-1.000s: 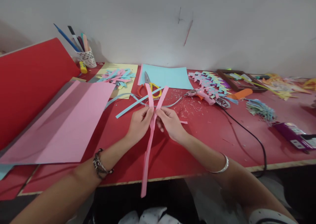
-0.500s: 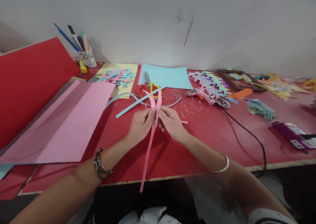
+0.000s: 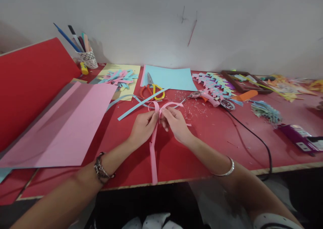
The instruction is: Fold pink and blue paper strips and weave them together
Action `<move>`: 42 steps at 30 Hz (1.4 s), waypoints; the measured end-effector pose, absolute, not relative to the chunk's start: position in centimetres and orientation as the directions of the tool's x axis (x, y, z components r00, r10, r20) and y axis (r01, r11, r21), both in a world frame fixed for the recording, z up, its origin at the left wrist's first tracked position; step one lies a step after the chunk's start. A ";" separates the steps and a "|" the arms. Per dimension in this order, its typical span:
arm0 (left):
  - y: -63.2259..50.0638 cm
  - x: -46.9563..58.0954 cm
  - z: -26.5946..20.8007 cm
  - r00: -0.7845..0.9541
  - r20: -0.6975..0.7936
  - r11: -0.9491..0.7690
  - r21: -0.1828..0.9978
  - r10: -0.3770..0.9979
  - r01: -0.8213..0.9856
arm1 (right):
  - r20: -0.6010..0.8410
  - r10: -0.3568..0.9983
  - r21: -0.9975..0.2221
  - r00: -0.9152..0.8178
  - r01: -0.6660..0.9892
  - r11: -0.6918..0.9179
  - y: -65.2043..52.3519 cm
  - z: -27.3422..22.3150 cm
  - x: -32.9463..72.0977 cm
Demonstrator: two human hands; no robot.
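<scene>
Above the middle of the table, my left hand [image 3: 143, 128] pinches a pink paper strip [image 3: 153, 155] between thumb and fingers. Its long creased tail hangs down toward the table's front edge. Close beside it, my right hand [image 3: 176, 125] also pinches pink paper, and a curved end arches out to the right above it. Whether both hands hold one strip or two, I cannot tell. Just beyond my hands a light blue paper strip [image 3: 141, 104] lies slantwise. Scissors [image 3: 152, 87] with red and yellow handles rest behind it.
Pink paper sheets [image 3: 63, 128] and a red board [image 3: 32, 87] fill the left. Cut strips [image 3: 121, 77] lie on yellow paper. A pink glue gun [image 3: 207, 96] with a black cord [image 3: 254, 135] sits right, near a purple power strip [image 3: 300, 138]. A pen cup [image 3: 88, 58] stands at back left.
The two upright pink ends have parted: the right one now bends out to the right, the left one curls over. The hanging tail has swung right. My hands stay nearly in place.
</scene>
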State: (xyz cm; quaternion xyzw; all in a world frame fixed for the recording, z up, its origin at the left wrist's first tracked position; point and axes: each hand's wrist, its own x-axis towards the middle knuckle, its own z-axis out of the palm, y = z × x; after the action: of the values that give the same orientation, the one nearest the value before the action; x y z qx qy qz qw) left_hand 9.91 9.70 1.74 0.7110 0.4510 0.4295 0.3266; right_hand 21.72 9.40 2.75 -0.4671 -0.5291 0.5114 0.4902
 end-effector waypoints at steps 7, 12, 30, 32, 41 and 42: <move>9.6 9.8 1.8 0.221 0.351 -0.411 0.837 0.910 0.361 | 0.052 0.985 -0.997 -0.163 0.043 0.060 9.1 2.8 21.8; 9.4 9.9 2.0 0.125 0.352 -0.373 0.881 0.928 0.291 | 0.000 0.987 -1.000 -0.163 -0.008 -0.001 9.1 2.8 21.6; 9.5 9.8 2.0 0.128 0.312 -0.336 0.895 0.942 0.293 | -0.002 0.975 -1.000 -0.222 0.001 -0.002 9.0 2.6 21.6; 9.4 9.8 2.1 0.113 0.324 -0.343 0.896 0.939 0.281 | -0.012 0.974 -1.000 -0.225 0.007 -0.010 9.0 2.6 21.7; 9.5 9.9 2.4 0.117 0.277 -0.299 0.917 0.954 0.265 | -0.004 0.992 -0.999 -0.129 -0.037 -0.009 9.1 2.7 21.6; 9.5 9.9 2.3 0.145 0.273 -0.303 0.915 0.951 0.266 | -0.003 0.993 -0.999 -0.121 -0.052 -0.010 9.2 2.7 21.6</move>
State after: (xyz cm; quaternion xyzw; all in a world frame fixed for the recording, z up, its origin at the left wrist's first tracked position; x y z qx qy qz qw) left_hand 9.90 9.52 2.30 0.6605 0.4608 0.4639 0.3691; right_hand 21.64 9.15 2.70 -0.4570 -0.5143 0.5440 0.4803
